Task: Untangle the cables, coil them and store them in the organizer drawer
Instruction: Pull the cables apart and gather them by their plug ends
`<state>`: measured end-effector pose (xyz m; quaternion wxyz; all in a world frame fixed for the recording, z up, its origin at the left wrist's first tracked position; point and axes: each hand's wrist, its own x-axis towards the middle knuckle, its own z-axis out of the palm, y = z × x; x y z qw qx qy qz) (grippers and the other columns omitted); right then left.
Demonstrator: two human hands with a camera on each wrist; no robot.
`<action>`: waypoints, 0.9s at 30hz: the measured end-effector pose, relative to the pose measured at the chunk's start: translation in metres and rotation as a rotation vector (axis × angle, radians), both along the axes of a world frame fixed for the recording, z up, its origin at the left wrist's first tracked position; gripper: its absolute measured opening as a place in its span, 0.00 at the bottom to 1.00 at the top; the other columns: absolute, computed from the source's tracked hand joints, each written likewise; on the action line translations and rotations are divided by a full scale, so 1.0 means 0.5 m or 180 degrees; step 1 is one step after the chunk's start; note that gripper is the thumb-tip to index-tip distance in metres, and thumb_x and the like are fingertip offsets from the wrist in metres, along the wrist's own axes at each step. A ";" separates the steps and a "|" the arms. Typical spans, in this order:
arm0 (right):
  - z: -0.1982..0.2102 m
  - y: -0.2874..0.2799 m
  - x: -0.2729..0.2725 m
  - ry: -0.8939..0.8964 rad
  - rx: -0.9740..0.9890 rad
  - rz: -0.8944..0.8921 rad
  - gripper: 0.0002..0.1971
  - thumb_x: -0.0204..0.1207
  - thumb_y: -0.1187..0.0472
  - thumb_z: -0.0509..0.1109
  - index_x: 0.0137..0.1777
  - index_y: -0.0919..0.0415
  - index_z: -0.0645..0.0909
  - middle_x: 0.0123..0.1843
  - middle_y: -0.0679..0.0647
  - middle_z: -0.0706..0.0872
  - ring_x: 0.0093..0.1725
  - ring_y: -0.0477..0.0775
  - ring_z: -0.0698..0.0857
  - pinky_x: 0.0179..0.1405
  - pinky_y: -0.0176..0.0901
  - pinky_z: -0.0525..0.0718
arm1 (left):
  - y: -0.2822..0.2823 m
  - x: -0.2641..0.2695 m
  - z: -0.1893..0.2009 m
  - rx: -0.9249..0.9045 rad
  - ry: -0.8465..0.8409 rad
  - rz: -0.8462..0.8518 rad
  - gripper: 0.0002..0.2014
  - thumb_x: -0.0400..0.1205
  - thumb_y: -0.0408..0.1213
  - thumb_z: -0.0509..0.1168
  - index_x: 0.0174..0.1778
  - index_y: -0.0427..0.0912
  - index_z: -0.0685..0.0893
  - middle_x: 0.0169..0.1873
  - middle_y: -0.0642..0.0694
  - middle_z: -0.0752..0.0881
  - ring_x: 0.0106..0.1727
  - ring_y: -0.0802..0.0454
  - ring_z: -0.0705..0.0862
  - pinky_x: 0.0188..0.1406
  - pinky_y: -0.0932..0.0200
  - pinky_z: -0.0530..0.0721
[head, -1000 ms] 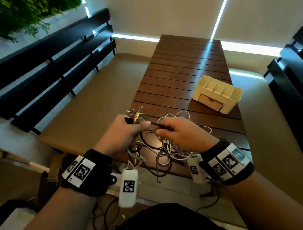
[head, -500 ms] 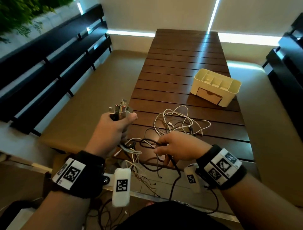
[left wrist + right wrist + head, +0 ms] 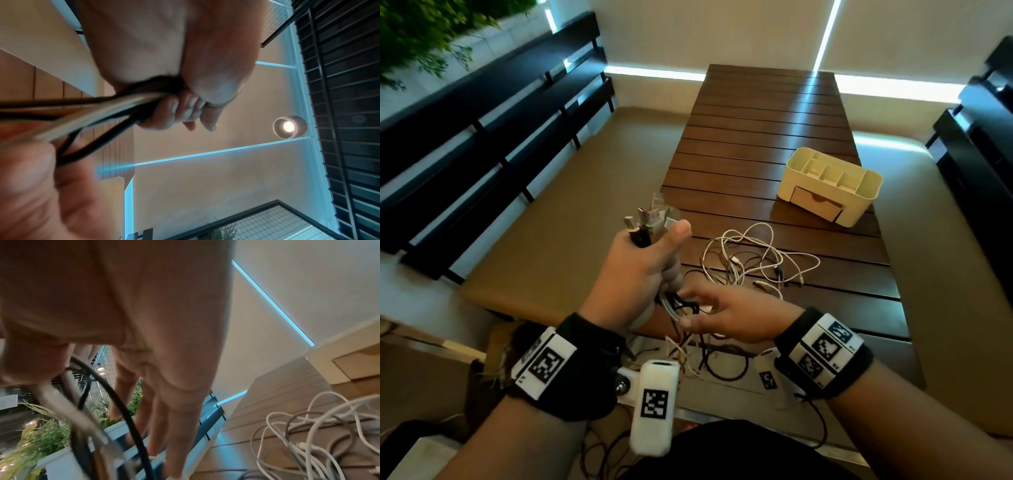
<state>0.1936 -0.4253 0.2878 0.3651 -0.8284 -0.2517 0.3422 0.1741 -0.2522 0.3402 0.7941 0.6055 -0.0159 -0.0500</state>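
Head view: the left hand (image 3: pixel 643 270) is fisted round a bunch of cable plugs (image 3: pixel 650 219), their metal ends sticking up above the thumb, while the black and white cords hang below the fist and over the near edge of the desk (image 3: pixel 763 137). The right hand (image 3: pixel 726 317) lies just beneath, fingers spread and fairly straight among the hanging cords, holding none that I can make out. A loose white cable tangle (image 3: pixel 753 260) lies on the desk beyond the hands, and the cream organizer (image 3: pixel 832 185) stands well apart at the far right, its wooden drawer (image 3: pixel 816 202) closed. These cords look light, limp and springy; they should be taken near the plugs, where they are stiffest, and drawn out slowly so the loops do not snag.

Left wrist view: the fingers (image 3: pixel 176 112) are curled tight round the black and pale cords (image 3: pixel 98 110); much is blurred.

Right wrist view: straight fingers (image 3: pixel 174 426) comb past a black cord (image 3: pixel 121 410). White loops (image 3: pixel 312 434) lie between that hand and the organizer, so the drawer must be opened across them.
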 end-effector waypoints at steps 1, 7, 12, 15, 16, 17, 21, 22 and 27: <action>-0.007 0.002 -0.005 0.0199 0.0109 0.0008 0.18 0.80 0.38 0.67 0.66 0.40 0.77 0.63 0.50 0.85 0.57 0.51 0.85 0.60 0.53 0.85 | 0.008 0.004 0.003 -0.0084 -0.0011 0.0027 0.16 0.81 0.45 0.69 0.50 0.34 0.78 0.24 0.47 0.62 0.20 0.55 0.62 0.20 0.63 0.66; -0.041 0.006 -0.017 0.1160 0.0594 -0.0110 0.22 0.84 0.42 0.63 0.64 0.61 0.81 0.61 0.64 0.88 0.62 0.64 0.88 0.62 0.64 0.87 | 0.034 0.008 -0.014 -0.0181 0.0075 0.0145 0.12 0.81 0.47 0.68 0.42 0.41 0.79 0.23 0.50 0.64 0.20 0.57 0.63 0.19 0.64 0.69; -0.079 -0.039 0.005 0.0494 0.0341 -0.0513 0.16 0.82 0.41 0.65 0.60 0.49 0.84 0.57 0.49 0.88 0.56 0.53 0.88 0.60 0.52 0.88 | 0.042 0.007 -0.040 0.0072 0.0151 0.0174 0.17 0.79 0.49 0.69 0.50 0.38 0.78 0.25 0.47 0.61 0.21 0.55 0.61 0.20 0.62 0.66; -0.132 -0.086 0.024 0.0197 -0.0049 -0.1330 0.12 0.83 0.47 0.68 0.55 0.54 0.84 0.48 0.51 0.89 0.43 0.47 0.88 0.49 0.46 0.89 | 0.053 0.006 -0.049 0.0247 0.0203 0.0267 0.18 0.82 0.49 0.70 0.57 0.39 0.76 0.26 0.45 0.60 0.22 0.55 0.61 0.21 0.61 0.65; -0.151 -0.098 0.027 0.0285 -0.0215 -0.1453 0.10 0.83 0.49 0.69 0.54 0.55 0.84 0.46 0.52 0.89 0.41 0.47 0.87 0.46 0.44 0.88 | 0.056 0.006 -0.050 0.0271 0.0233 0.0303 0.17 0.81 0.48 0.68 0.57 0.39 0.76 0.26 0.45 0.60 0.22 0.55 0.61 0.21 0.61 0.65; -0.172 -0.110 0.029 0.0409 -0.0378 -0.1491 0.09 0.82 0.51 0.70 0.53 0.55 0.84 0.45 0.52 0.89 0.41 0.47 0.87 0.46 0.44 0.88 | 0.058 0.007 -0.052 0.0295 0.0252 0.0327 0.17 0.80 0.47 0.67 0.58 0.39 0.76 0.26 0.45 0.60 0.22 0.55 0.61 0.21 0.62 0.66; -0.224 -0.124 0.030 0.0141 -0.0745 -0.1515 0.07 0.80 0.54 0.74 0.57 0.49 0.85 0.54 0.44 0.88 0.53 0.44 0.85 0.47 0.37 0.82 | 0.062 0.008 -0.060 0.0365 0.0290 0.0297 0.17 0.79 0.47 0.68 0.55 0.39 0.76 0.25 0.46 0.61 0.22 0.55 0.61 0.20 0.62 0.67; -0.229 -0.122 0.032 0.0057 -0.0641 -0.1674 0.10 0.80 0.56 0.74 0.59 0.50 0.84 0.56 0.44 0.87 0.54 0.44 0.85 0.48 0.35 0.81 | 0.061 0.008 -0.062 0.0361 0.0303 0.0278 0.16 0.79 0.47 0.68 0.54 0.40 0.76 0.25 0.46 0.61 0.22 0.55 0.61 0.20 0.62 0.67; -0.230 -0.113 0.044 -0.0469 -0.0527 -0.2144 0.03 0.80 0.56 0.73 0.49 0.53 0.85 0.48 0.49 0.87 0.49 0.49 0.86 0.56 0.50 0.87 | 0.055 0.006 -0.065 0.0439 0.0307 0.0226 0.17 0.78 0.48 0.69 0.53 0.39 0.76 0.25 0.46 0.61 0.22 0.54 0.61 0.20 0.62 0.66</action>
